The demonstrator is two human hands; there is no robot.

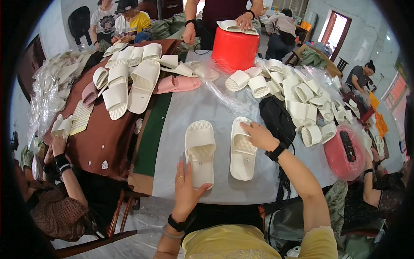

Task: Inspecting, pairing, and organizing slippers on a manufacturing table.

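Observation:
Two white slide slippers lie side by side on the grey table cover (172, 142), toes pointing away from me. My left hand (187, 190) is at the heel of the left slipper (201, 151). Its fingers stretch along the outer edge and its thumb is spread under the heel, open rather than closed round it. On the right slipper (242, 166), the fingers of my right hand (261, 137) grip the toe end and the front of the strap. Part of that grip is hidden by the hand itself.
White slippers (299, 93) pile up at right, by a black bag (276, 121) and a red plastic-wrapped stool (343, 153). More slippers (144, 82) lie on brown cloth at left. Opposite, a person's hand (245, 20) touches a slipper on a red stool (235, 49). Co-workers sit on both sides.

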